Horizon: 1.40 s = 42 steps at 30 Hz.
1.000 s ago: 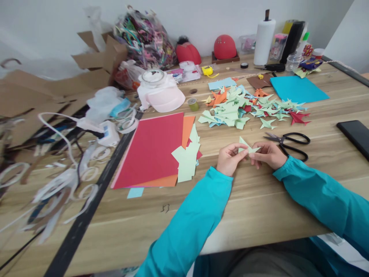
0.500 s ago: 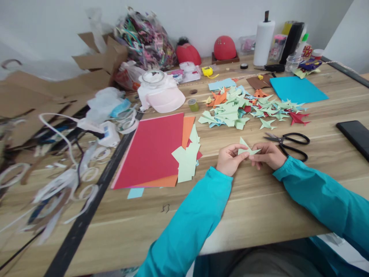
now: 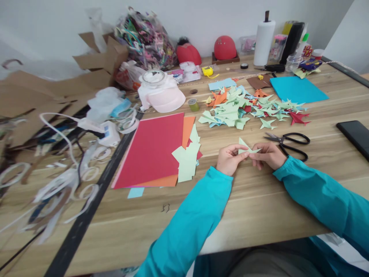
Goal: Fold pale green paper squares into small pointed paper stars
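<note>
Above the wooden table [image 3: 259, 207], the left hand [image 3: 230, 159] and right hand [image 3: 268, 154] each pinch one end of a pale green folded paper shape [image 3: 247, 147], fingertips closed on it. Hands and paper sit as they did a half-second earlier. Black scissors [image 3: 288, 144] lie just beside the right hand, and a pile of cut paper shapes [image 3: 239, 107] lies beyond.

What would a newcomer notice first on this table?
The left hand and right hand pinch a pale green paper piece between them over the wooden table. Just beyond sprawls a heap of folded paper shapes; black scissors lie right of the hands, a red sheet left.
</note>
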Each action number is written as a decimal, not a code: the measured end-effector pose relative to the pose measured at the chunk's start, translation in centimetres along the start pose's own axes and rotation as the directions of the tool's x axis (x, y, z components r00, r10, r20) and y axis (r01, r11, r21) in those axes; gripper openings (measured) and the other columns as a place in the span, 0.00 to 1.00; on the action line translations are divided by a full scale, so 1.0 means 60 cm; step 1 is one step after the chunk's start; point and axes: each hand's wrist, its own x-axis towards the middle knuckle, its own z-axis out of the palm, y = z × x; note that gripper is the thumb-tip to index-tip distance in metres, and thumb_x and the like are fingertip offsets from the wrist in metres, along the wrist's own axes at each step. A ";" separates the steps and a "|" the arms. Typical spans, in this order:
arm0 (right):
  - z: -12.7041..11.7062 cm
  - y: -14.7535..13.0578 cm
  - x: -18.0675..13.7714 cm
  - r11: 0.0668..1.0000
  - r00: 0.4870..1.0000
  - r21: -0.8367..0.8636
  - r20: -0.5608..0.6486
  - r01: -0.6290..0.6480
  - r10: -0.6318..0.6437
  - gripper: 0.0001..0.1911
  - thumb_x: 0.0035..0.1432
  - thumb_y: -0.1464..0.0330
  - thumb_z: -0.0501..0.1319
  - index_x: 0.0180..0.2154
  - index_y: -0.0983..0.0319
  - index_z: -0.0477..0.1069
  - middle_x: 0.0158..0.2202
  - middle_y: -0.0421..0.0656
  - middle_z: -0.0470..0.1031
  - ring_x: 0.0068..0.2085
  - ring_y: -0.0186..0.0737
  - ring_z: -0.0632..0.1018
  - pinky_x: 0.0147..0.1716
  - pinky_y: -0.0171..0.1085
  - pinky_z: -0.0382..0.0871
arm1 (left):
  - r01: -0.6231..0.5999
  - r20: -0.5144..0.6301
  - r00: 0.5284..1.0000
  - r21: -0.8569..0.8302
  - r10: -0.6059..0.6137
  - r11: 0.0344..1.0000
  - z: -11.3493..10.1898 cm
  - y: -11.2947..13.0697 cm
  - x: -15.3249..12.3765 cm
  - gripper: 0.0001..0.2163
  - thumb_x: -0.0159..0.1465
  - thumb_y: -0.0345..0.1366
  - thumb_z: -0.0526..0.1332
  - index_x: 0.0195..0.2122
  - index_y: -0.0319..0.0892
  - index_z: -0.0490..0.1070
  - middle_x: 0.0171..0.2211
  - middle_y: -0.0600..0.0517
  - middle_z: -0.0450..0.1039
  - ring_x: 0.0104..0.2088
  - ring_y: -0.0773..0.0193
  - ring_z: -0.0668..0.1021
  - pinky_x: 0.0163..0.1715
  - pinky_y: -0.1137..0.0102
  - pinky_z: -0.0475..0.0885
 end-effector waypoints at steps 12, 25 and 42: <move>-0.002 0.004 0.001 0.999 0.999 0.023 -0.029 0.036 -0.035 0.15 0.44 0.61 0.67 0.22 0.65 0.66 0.15 0.39 0.71 0.13 0.30 0.69 0.11 0.28 0.61 | -0.010 0.037 0.999 -0.028 0.011 1.000 0.003 0.007 -0.003 0.12 0.46 0.36 0.68 0.32 0.37 0.74 0.23 0.52 0.73 0.22 0.71 0.73 0.23 0.75 0.70; 0.001 -0.003 -0.002 0.995 0.999 -0.094 0.009 -0.036 0.037 0.17 0.39 0.60 0.69 0.22 0.68 0.71 0.14 0.40 0.71 0.12 0.28 0.67 0.10 0.27 0.59 | -0.060 0.008 0.998 -0.062 0.061 0.996 0.002 0.005 -0.003 0.13 0.46 0.38 0.68 0.32 0.39 0.74 0.22 0.54 0.72 0.21 0.72 0.71 0.22 0.76 0.67; 0.000 0.000 -0.005 0.993 0.998 -0.119 0.052 -0.015 0.022 0.19 0.43 0.58 0.66 0.15 0.66 0.68 0.10 0.37 0.66 0.10 0.25 0.61 0.08 0.27 0.51 | -0.037 0.109 0.993 0.008 0.036 0.999 0.004 0.012 -0.006 0.13 0.43 0.37 0.70 0.29 0.37 0.75 0.25 0.49 0.75 0.26 0.67 0.74 0.29 0.72 0.68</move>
